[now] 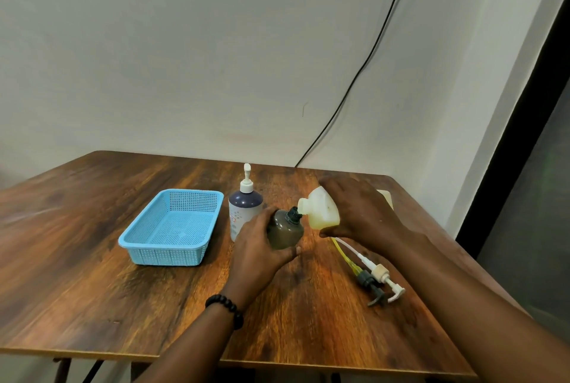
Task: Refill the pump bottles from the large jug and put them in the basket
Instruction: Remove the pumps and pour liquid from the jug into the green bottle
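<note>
Our left hand grips a dark open bottle; our right hand clamps the tilted jug, spout touching its neck. Left of them stand another pump bottle and the blue basket; two pumps lie under our right forearm.

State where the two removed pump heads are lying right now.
In the head view the two pump heads lie side by side on the table's right part, just under the right hand tipping the jug.

Both forearms are bare, with no sleeve showing on either. The left hand and the right hand wear no gloves. 1 bracelet of round black beads circles the left wrist.
</note>
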